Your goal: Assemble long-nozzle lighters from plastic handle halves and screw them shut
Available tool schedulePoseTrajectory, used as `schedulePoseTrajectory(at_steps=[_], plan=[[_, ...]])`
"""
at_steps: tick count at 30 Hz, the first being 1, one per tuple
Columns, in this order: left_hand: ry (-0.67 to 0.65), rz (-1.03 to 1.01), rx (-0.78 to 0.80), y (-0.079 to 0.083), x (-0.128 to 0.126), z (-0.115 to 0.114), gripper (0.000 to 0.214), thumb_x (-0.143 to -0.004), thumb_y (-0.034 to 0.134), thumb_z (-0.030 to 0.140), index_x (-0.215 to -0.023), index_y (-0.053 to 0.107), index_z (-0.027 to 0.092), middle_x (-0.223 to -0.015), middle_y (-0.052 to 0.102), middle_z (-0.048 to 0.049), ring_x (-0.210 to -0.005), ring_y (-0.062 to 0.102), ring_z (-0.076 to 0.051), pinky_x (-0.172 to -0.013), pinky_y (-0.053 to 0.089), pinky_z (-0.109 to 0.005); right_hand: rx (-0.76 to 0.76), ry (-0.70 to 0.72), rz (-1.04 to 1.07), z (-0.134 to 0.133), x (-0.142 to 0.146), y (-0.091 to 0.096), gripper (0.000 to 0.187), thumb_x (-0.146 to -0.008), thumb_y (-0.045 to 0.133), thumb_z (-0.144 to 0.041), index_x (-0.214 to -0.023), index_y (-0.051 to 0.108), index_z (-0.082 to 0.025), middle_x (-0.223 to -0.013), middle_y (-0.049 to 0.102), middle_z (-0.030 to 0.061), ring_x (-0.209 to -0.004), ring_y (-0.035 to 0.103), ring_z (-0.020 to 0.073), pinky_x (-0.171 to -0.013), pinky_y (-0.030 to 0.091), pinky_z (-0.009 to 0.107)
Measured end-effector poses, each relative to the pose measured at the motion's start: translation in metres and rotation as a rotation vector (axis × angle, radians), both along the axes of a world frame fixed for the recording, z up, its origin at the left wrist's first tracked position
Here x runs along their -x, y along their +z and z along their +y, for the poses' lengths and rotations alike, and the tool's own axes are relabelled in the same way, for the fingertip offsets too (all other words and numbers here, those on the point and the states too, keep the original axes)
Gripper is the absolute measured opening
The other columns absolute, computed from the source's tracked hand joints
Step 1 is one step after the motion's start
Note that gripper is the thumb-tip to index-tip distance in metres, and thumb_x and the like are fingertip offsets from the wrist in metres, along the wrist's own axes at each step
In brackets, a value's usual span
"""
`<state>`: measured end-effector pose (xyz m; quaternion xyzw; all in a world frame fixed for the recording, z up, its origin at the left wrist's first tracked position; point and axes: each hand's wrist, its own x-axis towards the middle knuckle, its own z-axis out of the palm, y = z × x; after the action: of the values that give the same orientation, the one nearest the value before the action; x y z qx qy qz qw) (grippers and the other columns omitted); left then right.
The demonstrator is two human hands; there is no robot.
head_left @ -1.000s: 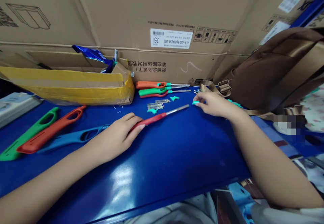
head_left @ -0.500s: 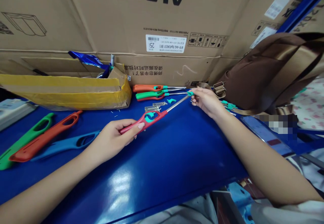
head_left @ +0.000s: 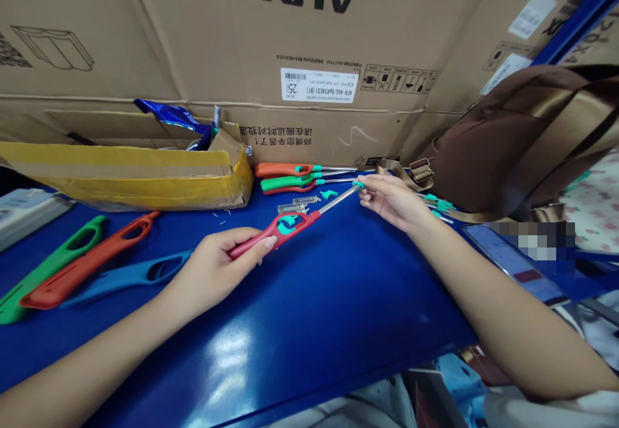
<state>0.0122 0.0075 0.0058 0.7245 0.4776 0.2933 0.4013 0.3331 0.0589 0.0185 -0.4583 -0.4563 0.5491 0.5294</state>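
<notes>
My left hand (head_left: 225,260) is closed around the handle of a red long-necked lighter (head_left: 297,223), whose metal tube points up and to the right. A teal trigger shows inside the lighter's oval opening. At the far end of the tube, my right hand (head_left: 389,199) pinches a small teal plastic piece (head_left: 358,184) that sits around the tube. Behind the lighter, clear fuel tanks (head_left: 293,208) and a loose teal trigger (head_left: 329,194) lie on the blue table (head_left: 300,325). Several lighters with metal tubes (head_left: 290,182) are stacked against the cardboard.
Green (head_left: 58,263), orange (head_left: 91,263) and blue lighter shells (head_left: 130,278) lie at the left. A yellow-taped box (head_left: 145,180) stands behind them. To the right are a brown bag (head_left: 474,138), teal pieces (head_left: 438,204) and a phone (head_left: 515,263). A large carton (head_left: 203,41) forms the back.
My right hand has moved slightly left and down, and the teal piece has slid a little along the tube toward the red handle. My left hand keeps its hold.
</notes>
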Motion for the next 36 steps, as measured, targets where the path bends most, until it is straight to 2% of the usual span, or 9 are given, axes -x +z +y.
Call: schedulePoseTrajectory(at_steps=[5,8,13,16,19,25,29,32,36], plan=[[-0.038,0.12,-0.349,-0.001,0.003,-0.002,0.033,-0.097,0.059,0.045,-0.083,0.07,0.017,-0.072,0.057,0.0005,-0.064,0.05,-0.013,-0.06,0.04,-0.024,-0.059,0.023,0.05,-0.005,0.005,0.007,0.04,-0.061,0.091,-0.043,-0.078,0.062,-0.02,-0.069,0.048,-0.0036,-0.061,0.045,0.0099,-0.056,0.045,0.026],[-0.078,0.159,-0.545,0.001,0.005,-0.005,0.027,-0.1,0.058,0.035,-0.085,0.069,0.016,-0.07,0.054,0.001,-0.061,0.048,-0.012,-0.06,0.04,-0.024,-0.108,0.02,0.06,-0.008,0.007,0.009,0.037,-0.065,0.088,-0.045,-0.082,0.065,-0.022,-0.069,0.045,-0.0035,-0.062,0.043,0.011,-0.057,0.046,0.027],[-0.15,0.187,-0.758,0.003,0.007,-0.009,0.012,-0.1,0.059,0.023,-0.1,0.068,0.014,-0.081,0.063,-0.0019,-0.068,0.058,-0.012,-0.066,0.046,-0.022,-0.233,-0.02,0.043,-0.014,0.012,0.014,0.032,-0.071,0.083,-0.048,-0.085,0.065,-0.026,-0.071,0.042,-0.0034,-0.063,0.041,0.0124,-0.06,0.046,0.029],[-0.153,0.209,-0.863,0.003,0.008,-0.011,0.01,-0.098,0.061,0.018,-0.104,0.066,0.012,-0.088,0.066,-0.0042,-0.074,0.062,-0.012,-0.072,0.049,-0.022,-0.285,-0.01,0.03,-0.019,0.012,0.018,0.036,-0.067,0.084,-0.052,-0.082,0.063,-0.026,-0.071,0.039,-0.003,-0.062,0.037,0.0127,-0.059,0.043,0.03],[-0.139,0.208,-0.883,0.003,0.009,-0.012,0.009,-0.098,0.062,0.017,-0.104,0.066,0.011,-0.088,0.066,-0.0045,-0.075,0.063,-0.012,-0.073,0.049,-0.022,-0.297,-0.01,0.02,-0.022,0.012,0.021,0.04,-0.064,0.086,-0.054,-0.082,0.063,-0.027,-0.072,0.038,-0.0023,-0.062,0.033,0.0131,-0.057,0.04,0.03],[-0.102,0.189,-0.839,0.003,0.009,-0.011,0.006,-0.098,0.061,0.018,-0.1,0.065,0.014,-0.084,0.065,-0.0035,-0.072,0.061,-0.013,-0.069,0.049,-0.024,-0.397,-0.06,-0.088,-0.029,0.014,0.027,0.035,-0.07,0.082,-0.056,-0.081,0.065,-0.028,-0.071,0.039,-0.0019,-0.062,0.035,0.0141,-0.058,0.04,0.032],[-0.108,0.181,-0.847,0.003,0.01,-0.011,0.006,-0.097,0.061,0.016,-0.1,0.066,0.013,-0.083,0.064,-0.0035,-0.071,0.06,-0.013,-0.068,0.048,-0.024,-0.417,-0.078,-0.08,-0.032,0.017,0.029,0.032,-0.072,0.082,-0.055,-0.082,0.066,-0.029,-0.07,0.038,-0.0022,-0.062,0.035,0.0143,-0.059,0.04,0.032],[-0.11,0.184,-0.843,0.003,0.01,-0.01,0.005,-0.097,0.062,0.015,-0.099,0.065,0.012,-0.083,0.064,-0.0038,-0.071,0.06,-0.013,-0.069,0.048,-0.024,-0.43,-0.085,-0.074,-0.032,0.017,0.029,0.032,-0.071,0.083,-0.053,-0.085,0.067,-0.029,-0.072,0.042,-0.0015,-0.063,0.036,0.0145,-0.06,0.04,0.032],[-0.118,0.188,-0.836,0.003,0.01,-0.009,0.008,-0.097,0.062,0.017,-0.101,0.066,0.011,-0.084,0.065,-0.0043,-0.071,0.061,-0.013,-0.069,0.048,-0.024,-0.407,-0.051,-0.029,-0.031,0.017,0.027,0.035,-0.068,0.086,-0.05,-0.086,0.067,-0.028,-0.076,0.043,-0.001,-0.065,0.035,0.0142,-0.06,0.04,0.031]])
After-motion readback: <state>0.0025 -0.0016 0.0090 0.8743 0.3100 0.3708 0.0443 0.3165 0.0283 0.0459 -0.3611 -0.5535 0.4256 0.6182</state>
